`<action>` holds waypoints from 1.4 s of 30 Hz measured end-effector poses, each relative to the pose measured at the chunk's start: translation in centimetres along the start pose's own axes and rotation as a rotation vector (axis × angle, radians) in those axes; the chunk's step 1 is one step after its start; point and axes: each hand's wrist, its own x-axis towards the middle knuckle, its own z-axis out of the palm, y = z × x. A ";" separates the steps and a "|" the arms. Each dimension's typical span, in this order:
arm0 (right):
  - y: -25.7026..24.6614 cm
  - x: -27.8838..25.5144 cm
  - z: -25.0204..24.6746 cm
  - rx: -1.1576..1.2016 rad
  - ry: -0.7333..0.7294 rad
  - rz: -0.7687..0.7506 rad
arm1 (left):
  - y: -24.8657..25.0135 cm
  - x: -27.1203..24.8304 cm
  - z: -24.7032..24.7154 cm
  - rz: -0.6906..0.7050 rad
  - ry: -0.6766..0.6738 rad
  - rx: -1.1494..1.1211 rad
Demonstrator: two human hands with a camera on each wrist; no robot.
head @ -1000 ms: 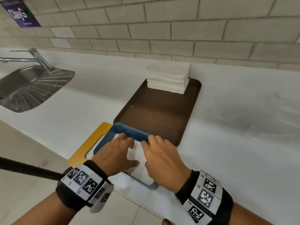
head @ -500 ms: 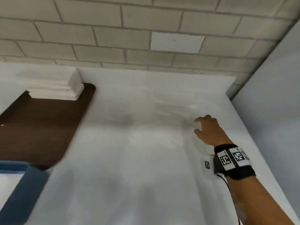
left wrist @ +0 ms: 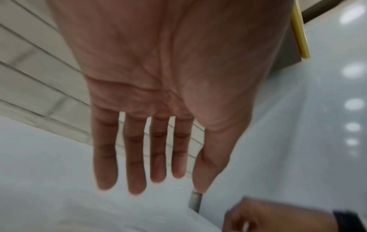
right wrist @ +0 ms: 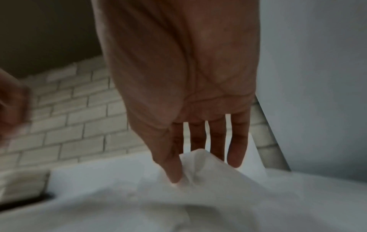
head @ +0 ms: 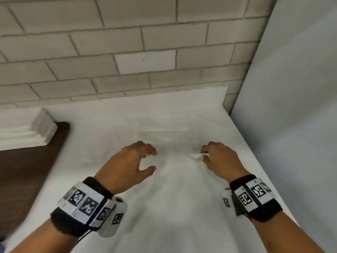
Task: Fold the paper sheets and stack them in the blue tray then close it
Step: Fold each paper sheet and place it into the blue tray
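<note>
Two hands (head: 127, 165) (head: 221, 159), one paper sheet (head: 173, 139)

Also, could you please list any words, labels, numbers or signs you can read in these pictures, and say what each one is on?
No readable words, brands or numbers in any view.
Left wristband: black-and-white square code markers only, no letters.
Right wristband: the same kind of markers, no letters.
Brick wall, paper sheet and paper stack: no print to be seen.
</note>
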 end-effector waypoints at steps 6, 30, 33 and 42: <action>-0.4 0.0 -7.3 0.520 -0.271 -0.179 | 5.1 7.0 4.8 0.147 -0.071 -0.213; -1.4 -1.8 -3.3 1.044 -0.090 0.277 | 5.4 4.4 8.3 -0.532 0.009 -1.726; -4.0 -3.2 -0.9 1.008 -0.052 0.289 | 5.5 3.2 7.5 -0.419 0.126 -1.926; -9.9 -4.9 -0.1 0.945 -0.009 0.151 | 1.9 -0.6 6.8 -0.453 0.350 -1.583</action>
